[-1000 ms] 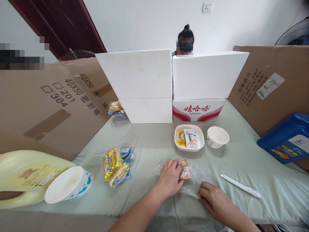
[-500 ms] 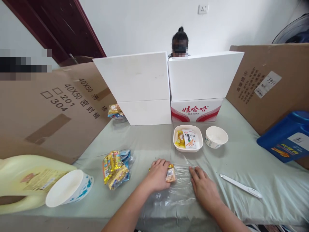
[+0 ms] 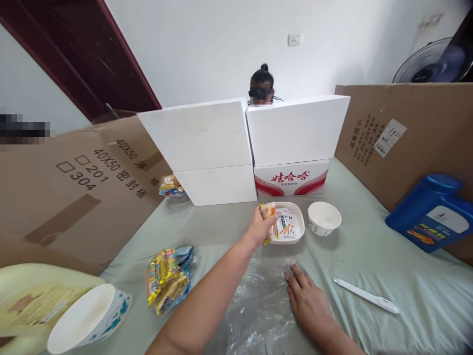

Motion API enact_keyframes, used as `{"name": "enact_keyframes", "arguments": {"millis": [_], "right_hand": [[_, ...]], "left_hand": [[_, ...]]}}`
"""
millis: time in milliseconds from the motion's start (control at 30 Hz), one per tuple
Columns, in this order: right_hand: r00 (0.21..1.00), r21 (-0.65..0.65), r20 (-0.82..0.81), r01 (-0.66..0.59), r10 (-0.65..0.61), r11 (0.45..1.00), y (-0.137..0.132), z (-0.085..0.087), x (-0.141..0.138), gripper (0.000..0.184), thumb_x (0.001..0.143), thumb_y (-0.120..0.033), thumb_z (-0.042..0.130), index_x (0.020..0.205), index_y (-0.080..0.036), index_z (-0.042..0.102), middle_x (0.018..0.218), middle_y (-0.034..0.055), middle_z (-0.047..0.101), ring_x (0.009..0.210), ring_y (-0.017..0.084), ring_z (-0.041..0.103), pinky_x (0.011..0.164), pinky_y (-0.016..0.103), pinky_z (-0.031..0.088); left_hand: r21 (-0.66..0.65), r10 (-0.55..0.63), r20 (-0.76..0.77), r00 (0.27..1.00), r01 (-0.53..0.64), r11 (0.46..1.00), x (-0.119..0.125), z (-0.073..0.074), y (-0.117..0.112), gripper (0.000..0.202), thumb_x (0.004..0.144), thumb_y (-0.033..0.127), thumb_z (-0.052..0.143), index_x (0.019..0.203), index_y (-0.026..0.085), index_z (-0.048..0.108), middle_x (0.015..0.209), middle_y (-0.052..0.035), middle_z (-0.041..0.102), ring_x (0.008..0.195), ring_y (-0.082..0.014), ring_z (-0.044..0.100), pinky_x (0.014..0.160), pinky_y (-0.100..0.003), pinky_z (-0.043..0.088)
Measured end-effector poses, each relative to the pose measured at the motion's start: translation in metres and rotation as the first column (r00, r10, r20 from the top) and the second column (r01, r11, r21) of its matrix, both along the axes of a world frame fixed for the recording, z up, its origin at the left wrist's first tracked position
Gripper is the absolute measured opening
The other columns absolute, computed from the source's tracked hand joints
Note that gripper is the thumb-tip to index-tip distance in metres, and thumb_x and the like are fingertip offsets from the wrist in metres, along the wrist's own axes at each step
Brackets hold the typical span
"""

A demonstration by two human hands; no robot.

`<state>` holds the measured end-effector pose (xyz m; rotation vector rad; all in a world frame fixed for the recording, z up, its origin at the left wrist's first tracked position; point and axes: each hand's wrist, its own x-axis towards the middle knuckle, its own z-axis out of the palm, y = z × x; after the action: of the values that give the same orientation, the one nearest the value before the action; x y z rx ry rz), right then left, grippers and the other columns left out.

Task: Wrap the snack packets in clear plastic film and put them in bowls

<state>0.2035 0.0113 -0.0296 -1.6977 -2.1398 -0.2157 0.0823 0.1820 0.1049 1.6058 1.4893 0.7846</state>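
My left hand point(image 3: 257, 230) is closed round a small snack packet point(image 3: 267, 212) with yellow and orange print. It holds the packet at the left rim of a white rounded-square bowl point(image 3: 300, 226). Inside that bowl lies a white printed snack packet point(image 3: 287, 225); part of the contents is hidden by my hand. Fingers stretched out, my right hand point(image 3: 311, 299) lies flat on the right edge of a crumpled clear plastic bag point(image 3: 254, 301), holding nothing. The bag is spread on the grey-green cloth.
A round paper bowl point(image 3: 324, 219) stands right of the white bowl. A white box cutter point(image 3: 366, 295) lies at right, near a blue bottle point(image 3: 432, 217). Snack packets point(image 3: 167, 279), a tilted paper bowl point(image 3: 88, 318) and a pale yellow jug point(image 3: 40, 291) are left. White boxes point(image 3: 212, 143) stand behind; a person point(image 3: 262, 81) sits beyond.
My left hand has lifted the snack packet off the plastic bag and carried it forward to the white bowl. My right hand stays on the bag. The view has shifted slightly.
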Motion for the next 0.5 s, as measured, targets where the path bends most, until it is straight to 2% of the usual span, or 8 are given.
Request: {"name": "enact_keyframes", "arguments": {"millis": [100,200,333,433,500], "right_hand": [[1.0,-0.026,0.018,0.016,-0.015,1.0,0.0,0.002,0.0,0.038,0.089,-0.013,0.043,0.12,-0.015,0.063,0.129,0.0144,0.06,0.109,0.026,0.062,0.087,0.038,0.054],[0.999,-0.059,0.0,0.036,-0.036,0.998,0.0,0.003,-0.001,0.037,0.088,-0.015,0.046,0.122,-0.016,0.063,0.131,0.0126,0.059,0.11,0.025,0.062,0.088,0.036,0.053],[0.998,-0.086,-0.04,0.046,-0.049,0.995,0.001,0.001,-0.001,0.039,0.088,-0.015,0.047,0.124,-0.017,0.062,0.132,0.0109,0.059,0.112,0.024,0.06,0.091,0.034,0.051],[0.999,-0.069,-0.021,0.027,-0.029,0.997,0.001,-0.001,0.0,0.039,0.089,-0.016,0.047,0.125,-0.015,0.062,0.131,0.0117,0.059,0.112,0.024,0.06,0.092,0.034,0.05],[1.0,-0.053,-0.009,0.024,-0.024,0.998,0.001,-0.003,0.0,0.038,0.089,-0.016,0.047,0.124,-0.015,0.062,0.131,0.0116,0.06,0.112,0.024,0.06,0.092,0.033,0.049]], "left_hand": [[-0.06,-0.03,-0.032,0.999,0.028,0.998,0.05,-0.001,0.021,0.039,0.082,0.037,0.065,0.112,0.015,0.054,0.092,-0.0094,0.07,0.084,-0.0224,0.068,0.078,-0.031,0.05],[-0.101,-0.037,-0.103,0.994,0.026,0.995,0.075,-0.008,0.029,0.042,0.08,0.035,0.065,0.113,0.011,0.054,0.097,-0.0157,0.07,0.088,-0.0276,0.068,0.076,-0.034,0.05],[-0.094,-0.026,-0.2,0.98,0.007,0.996,0.076,-0.016,0.03,0.051,0.08,0.035,0.065,0.12,0.008,0.049,0.111,-0.0216,0.066,0.1,-0.0313,0.065,0.081,-0.036,0.048],[-0.028,0.001,-0.276,0.961,-0.009,1.0,0.069,-0.017,0.029,0.068,0.08,0.039,0.067,0.132,0.006,0.038,0.132,-0.0263,0.052,0.119,-0.0322,0.056,0.092,-0.035,0.044],[0.023,-0.005,-0.324,0.946,0.013,1.0,0.065,-0.016,0.027,0.077,0.079,0.044,0.068,0.137,0.006,0.033,0.14,-0.028,0.043,0.126,-0.0333,0.049,0.098,-0.036,0.04]]}}
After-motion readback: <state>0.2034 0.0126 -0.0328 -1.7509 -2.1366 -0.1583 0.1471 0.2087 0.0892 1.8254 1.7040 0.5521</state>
